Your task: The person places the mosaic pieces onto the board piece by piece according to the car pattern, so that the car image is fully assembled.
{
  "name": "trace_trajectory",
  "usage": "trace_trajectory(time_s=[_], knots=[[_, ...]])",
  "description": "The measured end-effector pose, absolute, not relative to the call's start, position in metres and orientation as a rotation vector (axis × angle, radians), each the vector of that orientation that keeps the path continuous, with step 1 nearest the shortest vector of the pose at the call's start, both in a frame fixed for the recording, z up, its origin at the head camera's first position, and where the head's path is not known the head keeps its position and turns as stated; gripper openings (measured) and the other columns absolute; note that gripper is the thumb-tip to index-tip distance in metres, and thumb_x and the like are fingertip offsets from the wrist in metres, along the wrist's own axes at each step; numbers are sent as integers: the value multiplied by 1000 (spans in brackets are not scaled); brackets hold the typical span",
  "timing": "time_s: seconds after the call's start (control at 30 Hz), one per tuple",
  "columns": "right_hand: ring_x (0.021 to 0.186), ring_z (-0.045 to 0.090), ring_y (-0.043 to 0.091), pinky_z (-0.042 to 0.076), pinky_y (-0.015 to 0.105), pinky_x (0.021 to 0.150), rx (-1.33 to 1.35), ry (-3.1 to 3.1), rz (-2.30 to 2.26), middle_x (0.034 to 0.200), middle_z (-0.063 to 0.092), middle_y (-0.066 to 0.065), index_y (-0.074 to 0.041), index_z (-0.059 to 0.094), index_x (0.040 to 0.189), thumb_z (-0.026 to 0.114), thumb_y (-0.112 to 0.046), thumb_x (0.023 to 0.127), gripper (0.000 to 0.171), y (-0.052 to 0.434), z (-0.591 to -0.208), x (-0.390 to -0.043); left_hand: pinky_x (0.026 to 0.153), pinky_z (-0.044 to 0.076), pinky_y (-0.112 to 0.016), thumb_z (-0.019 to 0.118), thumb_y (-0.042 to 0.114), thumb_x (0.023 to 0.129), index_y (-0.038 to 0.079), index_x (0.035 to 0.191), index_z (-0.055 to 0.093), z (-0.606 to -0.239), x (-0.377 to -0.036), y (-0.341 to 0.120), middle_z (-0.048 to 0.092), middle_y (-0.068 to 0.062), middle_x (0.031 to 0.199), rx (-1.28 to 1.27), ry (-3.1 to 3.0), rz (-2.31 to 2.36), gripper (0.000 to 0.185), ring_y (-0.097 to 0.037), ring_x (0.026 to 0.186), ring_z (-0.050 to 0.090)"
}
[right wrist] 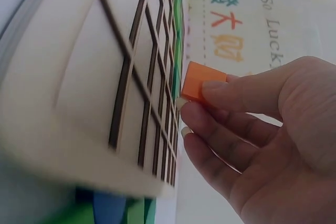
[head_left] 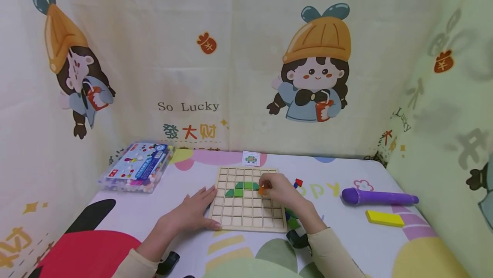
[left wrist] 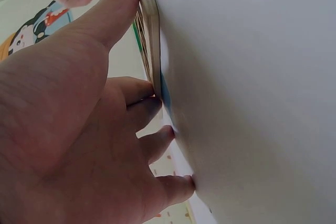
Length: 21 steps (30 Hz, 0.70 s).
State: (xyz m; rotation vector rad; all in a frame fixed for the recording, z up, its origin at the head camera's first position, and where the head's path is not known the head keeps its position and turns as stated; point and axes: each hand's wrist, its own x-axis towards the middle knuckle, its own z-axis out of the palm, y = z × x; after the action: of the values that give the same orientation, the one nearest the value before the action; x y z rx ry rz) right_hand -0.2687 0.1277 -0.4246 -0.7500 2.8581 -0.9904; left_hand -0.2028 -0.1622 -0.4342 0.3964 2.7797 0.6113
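1. Your right hand [head_left: 278, 189] pinches the orange block [right wrist: 201, 81] just over the board [head_left: 248, 222], beside the green pieces [head_left: 242, 189] — lower it square into one cell.
2. Left hand [head_left: 192, 211] lies flat, fingers straight — press the board's edge so it can't slide.
3. Backdrop reads "So Lucky" [head_left: 188, 106] and 發大财.

Home play corner w/ cartoon curtains [head_left: 316, 64], toy-strewn table [head_left: 346, 226]
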Motion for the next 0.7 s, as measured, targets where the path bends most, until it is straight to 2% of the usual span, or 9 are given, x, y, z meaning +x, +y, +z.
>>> trace_trajectory(time_s=[0.13,0.3,0.57,0.7], knots=[[78,53,15,49,29,72,-800,2868,-997,88,68,7,-8,69,93,67,7,84,18,117,-425,-269,115,12,-74,79,62,72,11,157,30,-435,-201,-162,26,-4,166,385,2779,617,110,-37,154,18],[78,54,16,50,30,72,-799,2859,-1032,86,67,2,-7,70,94,64,8,84,19,105,-426,-269,115,13,-74,79,62,72,11,157,30,-436,-200,-162,27,-5,165,394,2781,619,110,-37,154,19],[72,52,13,47,25,66,-858,2904,-947,81,67,1,-8,76,95,59,10,84,27,91,-430,-272,115,13,-74,76,65,73,13,157,29,-438,-203,-163,26,-4,166,417,2788,606,110,-37,154,19],[71,52,13,48,25,65,-842,2925,-942,80,67,0,-9,76,93,59,9,85,26,87,-430,-271,114,13,-75,78,63,73,11,157,29,-436,-202,-163,26,-5,166,415,2789,615,110,-38,154,19]])
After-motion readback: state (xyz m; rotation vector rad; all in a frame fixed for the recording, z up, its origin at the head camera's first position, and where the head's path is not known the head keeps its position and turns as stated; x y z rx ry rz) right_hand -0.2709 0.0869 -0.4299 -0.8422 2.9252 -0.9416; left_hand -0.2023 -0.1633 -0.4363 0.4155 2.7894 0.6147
